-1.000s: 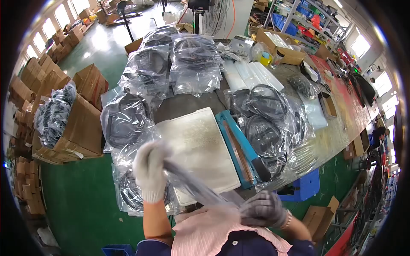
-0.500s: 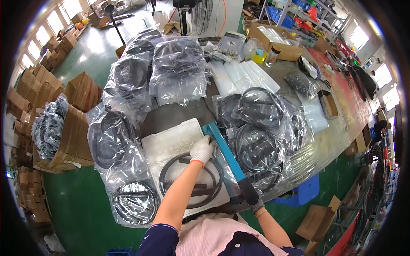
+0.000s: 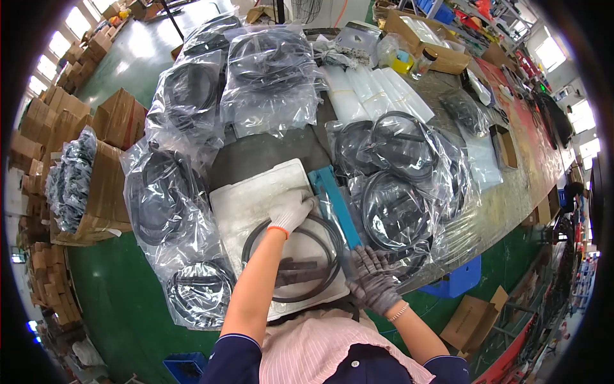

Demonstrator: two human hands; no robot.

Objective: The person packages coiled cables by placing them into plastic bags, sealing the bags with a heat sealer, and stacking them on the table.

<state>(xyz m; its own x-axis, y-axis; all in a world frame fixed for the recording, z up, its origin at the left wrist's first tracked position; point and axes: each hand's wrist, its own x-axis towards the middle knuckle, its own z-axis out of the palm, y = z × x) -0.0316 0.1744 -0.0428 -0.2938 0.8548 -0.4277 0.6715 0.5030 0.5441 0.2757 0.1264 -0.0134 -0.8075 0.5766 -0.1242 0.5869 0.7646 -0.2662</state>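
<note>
A coiled black cable (image 3: 339, 240) in clear plastic lies on the white foam board (image 3: 240, 205). My left hand (image 3: 292, 209), in a white glove, is over the top of the coil near the board's right edge; its fingers are bent together, and what they hold is hidden. The teal bag sealer (image 3: 337, 205) stands along the board's right side. My right hand (image 3: 373, 280), in a grey glove, lies with fingers spread over the sealer's near end, where the black handle is hidden.
Bagged cable coils lie left (image 3: 160, 195), behind (image 3: 272, 64) and right (image 3: 396, 205) of the board. Flat plastic bags (image 3: 377, 93) and an open carton (image 3: 428, 41) are at the back right. A cardboard box (image 3: 105, 195) stands on the floor at left.
A coil in plastic now lies on the board, which was bare a second ago. My left hand has moved slightly left off the sealer; my right hand has come up onto the sealer's near end.
</note>
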